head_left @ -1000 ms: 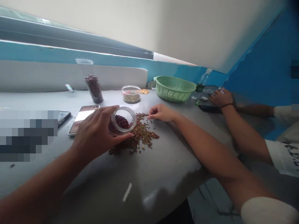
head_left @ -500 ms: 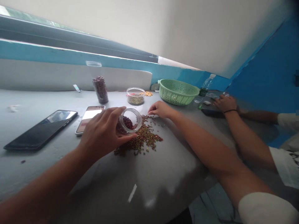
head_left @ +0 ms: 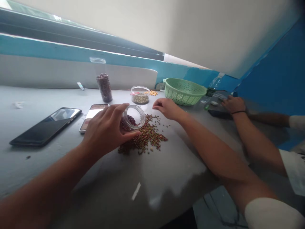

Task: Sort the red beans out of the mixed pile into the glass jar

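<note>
My left hand (head_left: 105,128) is wrapped around a clear jar (head_left: 143,117), tilted with its mouth facing me and to the right. Dark red beans (head_left: 130,121) lie inside it. Under and beside the jar spreads a loose pile of mixed green and red beans (head_left: 149,136) on the grey table. Just above the far edge of this pile is my right hand (head_left: 168,108), thumb and fingers pinched together; whatever may be between them is too small to make out. Behind it stands a round clear container (head_left: 140,95) with small greenish beans.
A tall clear container of dark beans (head_left: 104,87) stands behind two phones, one black (head_left: 45,127), one white-edged (head_left: 91,114). Yellow kernels (head_left: 153,93) lie near a green basket (head_left: 184,92). At right are a bottle (head_left: 212,89) and another person's hand (head_left: 234,105).
My right hand has risen slightly away from the bean pile, its fingers still pinched. The left hand keeps its hold on the jar. The whole view has shifted a little.
</note>
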Demonstrator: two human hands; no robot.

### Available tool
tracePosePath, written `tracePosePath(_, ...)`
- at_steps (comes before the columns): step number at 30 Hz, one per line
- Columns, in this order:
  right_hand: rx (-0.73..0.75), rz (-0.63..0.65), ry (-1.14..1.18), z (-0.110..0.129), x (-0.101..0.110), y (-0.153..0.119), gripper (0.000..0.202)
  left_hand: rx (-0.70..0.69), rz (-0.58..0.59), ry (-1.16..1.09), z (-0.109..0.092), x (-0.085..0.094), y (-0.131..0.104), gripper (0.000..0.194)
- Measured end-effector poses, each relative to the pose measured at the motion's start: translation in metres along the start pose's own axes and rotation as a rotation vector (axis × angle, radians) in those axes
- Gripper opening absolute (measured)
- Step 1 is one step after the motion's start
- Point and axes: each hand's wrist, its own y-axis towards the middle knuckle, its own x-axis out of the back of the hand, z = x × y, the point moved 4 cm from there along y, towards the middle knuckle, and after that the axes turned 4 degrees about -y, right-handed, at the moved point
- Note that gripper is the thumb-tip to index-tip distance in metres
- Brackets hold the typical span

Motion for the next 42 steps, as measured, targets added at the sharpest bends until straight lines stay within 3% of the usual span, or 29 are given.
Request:
tracePosePath(2,0.175,-0.218,0.14,0.03,0.019,-0.014,0.016,-0.009,0.003,0.021,-0.001,-0.001,0.0,0.08)
tracePosePath(4,0.387,-0.323,0.193,0.062,0.03,-0.03,0.01,-0.041,-0.019,0.041,-0.004,-0.002,0.0,0.083)
tracePosePath(8,0.608,-0.287,0.136,0.099,0.028,-0.049,0.008,-0.08,-0.065,0.044,-0.006,-0.005,0.0,0.087)
tracePosePath(13,0.65,-0.264,0.095,0.102,0.018,-0.054,0.013,-0.116,-0.074,0.034,-0.011,-0.003,0.0,0.085)
tracePosePath(19,0.676,-0.252,0.101,0.099,0.011,-0.056,0.021,-0.04,0.028,-0.002,-0.013,-0.003,0.0,0.08)
tracePosePath(24,0.759,-0.2,0.174,0.101,0.004,-0.056,0.019,-0.04,0.017,-0.011,-0.011,-0.004,-0.001,0.083)
tracePosePath(26,0.702,-0.218,0.253,0.098,0.009,-0.054,0.016,-0.018,0.03,-0.027,-0.009,-0.005,-0.001,0.084)
tracePosePath(29,0.446,-0.188,0.384,0.08,0.017,-0.047,0.012,0.089,0.041,-0.037,-0.002,-0.005,-0.002,0.087)
tracePosePath(32,0.256,0.06,0.47,0.059,0.012,-0.04,0.014,0.185,0.052,-0.011,0.004,-0.006,-0.002,0.086)
tracePosePath(34,0.223,0.22,0.503,0.05,0.005,-0.038,0.015,0.241,0.05,-0.01,0.007,-0.005,-0.002,0.084)
tracePosePath(37,0.221,0.346,0.533,0.047,-0.004,-0.037,0.013,0.274,0.036,-0.018,0.009,-0.003,-0.002,0.084)
tracePosePath(39,0.228,0.31,0.574,0.05,-0.005,-0.036,0.011,0.257,0.042,-0.016,0.009,-0.003,-0.001,0.084)
tracePosePath(42,0.219,0.003,0.611,0.055,0.008,-0.037,0.013,0.212,0.06,-0.029,0.006,-0.003,-0.001,0.082)
